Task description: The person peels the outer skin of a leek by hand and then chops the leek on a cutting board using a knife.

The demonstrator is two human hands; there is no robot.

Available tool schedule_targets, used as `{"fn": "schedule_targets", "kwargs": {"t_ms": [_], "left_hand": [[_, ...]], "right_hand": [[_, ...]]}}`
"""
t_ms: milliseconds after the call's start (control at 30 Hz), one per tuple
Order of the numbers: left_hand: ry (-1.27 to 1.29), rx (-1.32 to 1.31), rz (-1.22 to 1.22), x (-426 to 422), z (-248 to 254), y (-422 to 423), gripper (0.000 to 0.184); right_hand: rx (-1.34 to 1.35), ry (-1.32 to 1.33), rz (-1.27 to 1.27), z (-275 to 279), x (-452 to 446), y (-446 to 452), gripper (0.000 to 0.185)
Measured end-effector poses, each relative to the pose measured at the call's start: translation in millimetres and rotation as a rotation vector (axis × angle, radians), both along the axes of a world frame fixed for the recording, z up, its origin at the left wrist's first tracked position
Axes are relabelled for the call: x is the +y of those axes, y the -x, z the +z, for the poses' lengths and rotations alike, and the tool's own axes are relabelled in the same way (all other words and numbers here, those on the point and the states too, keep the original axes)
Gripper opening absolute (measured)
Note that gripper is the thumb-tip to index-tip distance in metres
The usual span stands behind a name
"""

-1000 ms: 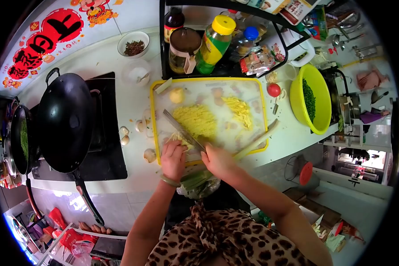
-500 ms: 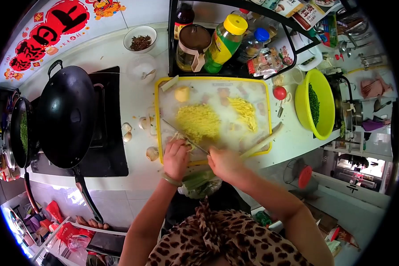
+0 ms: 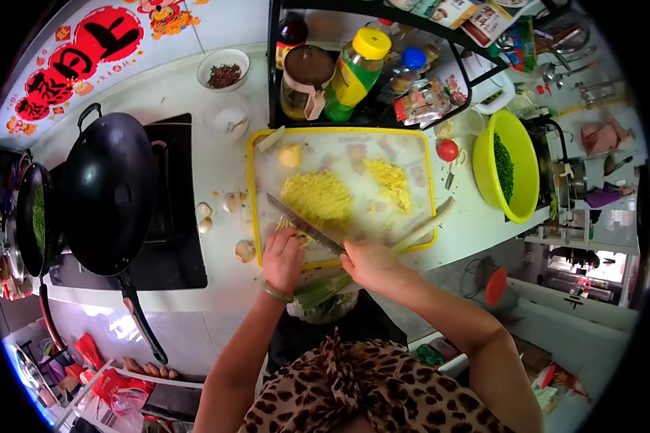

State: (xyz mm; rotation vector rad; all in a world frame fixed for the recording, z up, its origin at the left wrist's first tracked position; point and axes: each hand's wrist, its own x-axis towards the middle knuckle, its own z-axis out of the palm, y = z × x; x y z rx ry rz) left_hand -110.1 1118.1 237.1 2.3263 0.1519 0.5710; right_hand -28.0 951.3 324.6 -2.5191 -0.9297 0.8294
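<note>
Knife (image 3: pixel 307 226) points to ten o'clock, right hand (image 3: pixel 374 265) closed on it; left hand (image 3: pixel 283 257), seemingly curled, steadies pale strips (image 3: pixel 284 223).

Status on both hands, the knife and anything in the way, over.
Right hand gripping knife, blade over cutting board. Left hand at pale shreds beside blade. Pale stalk crosses board's near right corner, close to right hand.

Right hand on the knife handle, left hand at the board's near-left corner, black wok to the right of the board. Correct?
Not the wok: in the head view the black wok sits to the left of the board. The rest holds: right hand on the knife handle, left hand at the board's near-left corner.
</note>
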Motion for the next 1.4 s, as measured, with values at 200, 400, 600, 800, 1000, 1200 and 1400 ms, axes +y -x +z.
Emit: {"fn": "schedule_targets", "kwargs": {"t_ms": [200,400,600,800,1000,1200,1400], "left_hand": [[0.014,-0.027,-0.020,-0.5,-3.1,-1.8,0.018],[0.136,0.017,-0.066,2.5,14.3,0.0,0.018],[0.146,0.047,0.062,10.4,26.2,6.4,0.013],[0.123,0.139,0.168,21.0,29.5,-5.5,0.018],[-0.010,0.343,-0.066,3.8,44.2,1.7,0.050],[-0.285,0.271,-0.076,0.8,21.4,8.3,0.064],[-0.230,0.283,-0.016,-1.0,15.6,-3.7,0.051]], "right_hand": [[-0.066,-0.064,-0.116,-32.9,15.9,18.0,0.016],[0.019,-0.149,-0.252,-25.8,10.2,0.7,0.020],[0.040,-0.109,-0.216,-7.0,-6.7,-2.9,0.026],[0.088,-0.128,-0.288,-15.2,-18.8,2.0,0.025],[0.064,-0.142,-0.275,-4.1,-18.9,6.1,0.025],[0.107,-0.108,-0.230,3.9,-18.3,10.2,0.023],[0.111,-0.152,-0.281,-9.6,-19.1,9.0,0.022]]}}
